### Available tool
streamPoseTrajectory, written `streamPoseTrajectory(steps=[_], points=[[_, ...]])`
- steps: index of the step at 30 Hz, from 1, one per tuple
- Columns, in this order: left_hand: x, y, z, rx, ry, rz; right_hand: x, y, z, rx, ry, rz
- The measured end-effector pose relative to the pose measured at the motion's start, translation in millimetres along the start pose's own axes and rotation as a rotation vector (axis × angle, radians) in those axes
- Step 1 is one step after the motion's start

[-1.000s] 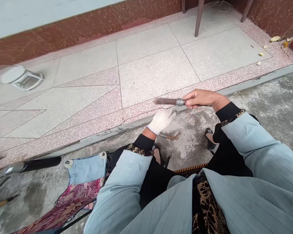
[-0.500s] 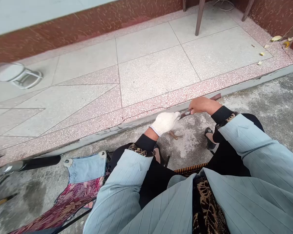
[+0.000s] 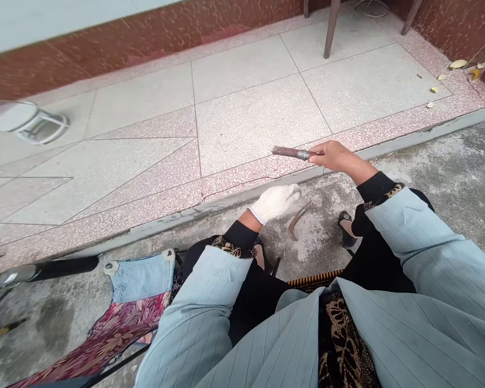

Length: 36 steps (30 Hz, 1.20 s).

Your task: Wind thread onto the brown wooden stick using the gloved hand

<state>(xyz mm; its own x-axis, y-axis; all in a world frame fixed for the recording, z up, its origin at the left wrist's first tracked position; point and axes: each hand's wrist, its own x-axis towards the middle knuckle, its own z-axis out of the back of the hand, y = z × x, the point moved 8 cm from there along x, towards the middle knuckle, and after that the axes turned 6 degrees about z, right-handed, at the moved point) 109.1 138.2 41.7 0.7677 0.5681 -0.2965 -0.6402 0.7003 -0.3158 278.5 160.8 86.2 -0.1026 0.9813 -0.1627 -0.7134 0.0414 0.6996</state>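
Note:
My bare right hand is closed on a short brown stick, raised over the step's edge and pointing left. Silvery wire is wound round the stick beside my fingers, and a thin dark strand hangs below them. My left hand, in a white knitted glove, is lower and apart from the stick. Its fingers are curled in, and what they hold, if anything, is hidden. Just right of the glove, a curved, rusty-brown hook-like piece shows against the concrete; whether it lies there or hangs I cannot tell.
A raised terrazzo step runs across in front of me. On it stand a white stool and dark furniture legs. Pale peelings are scattered at right. A folding seat with patterned cloth and a black-handled tool are at left.
The stick has left my gloved hand; my right hand has lifted it up, and its end now points left. The curved piece appears at a different angle.

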Motion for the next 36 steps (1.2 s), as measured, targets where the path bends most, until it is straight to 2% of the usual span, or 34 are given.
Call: streamPoseTrajectory(steps=[1,3,5,8,9,10,12,14,16,18,20,22,25,28,31,32,34,35,36], points=[[-1,-3,-2.1,0.031,0.008,-0.014,1,0,-7,-0.185,0.045,-0.021],[-3,-7,-4.8,0.1,0.019,-0.035,-2,0,-28,-0.468,0.233,-0.039],[-4,-7,-5.3,0.147,0.031,-0.032,-13,-2,-53,-0.538,0.513,-0.041],[-3,0,0.0,0.124,0.028,0.004,-40,5,-78,-0.274,0.915,0.039],[-2,2,2.4,0.088,0.025,0.01,-46,13,-78,-0.137,0.981,0.098],[-1,4,4.7,0.045,0.019,0.014,-49,22,-73,0.003,0.981,0.169],[2,8,8.2,-0.03,0.0,0.036,-43,39,-50,0.266,0.81,0.301],[4,14,9.3,-0.069,-0.031,0.088,-30,45,-20,0.502,0.518,0.363],[6,17,6.3,-0.06,-0.045,0.115,-20,38,0,0.628,0.254,0.328],[7,13,-2.3,-0.013,-0.001,0.091,-11,24,9,0.629,0.056,0.244],[5,4,-10.5,0.054,0.053,0.017,-4,7,10,0.456,-0.067,0.132],[1,-5,-11.1,0.115,0.051,-0.044,1,-4,11,0.125,-0.124,0.034],[-5,-12,1.0,0.208,-0.034,-0.06,4,-9,6,-0.346,-0.087,-0.048],[-10,-10,15.4,0.299,-0.097,-0.025,3,-9,-11,-0.58,0.086,-0.108],[-13,4,31.5,0.368,-0.159,0.111,-5,-9,-42,-0.654,0.438,-0.091],[-14,11,36.5,0.375,-0.172,0.168,-12,-8,-55,-0.6,0.596,-0.061],[-15,23,44.7,0.356,-0.184,0.274,-32,1,-74,-0.344,0.901,0.037],[-15,29,47.7,0.329,-0.186,0.313,-42,11,-78,-0.169,1.001,0.104],[-14,32,49.3,0.288,-0.179,0.338,-47,23,-75,0.011,1.034,0.181]])
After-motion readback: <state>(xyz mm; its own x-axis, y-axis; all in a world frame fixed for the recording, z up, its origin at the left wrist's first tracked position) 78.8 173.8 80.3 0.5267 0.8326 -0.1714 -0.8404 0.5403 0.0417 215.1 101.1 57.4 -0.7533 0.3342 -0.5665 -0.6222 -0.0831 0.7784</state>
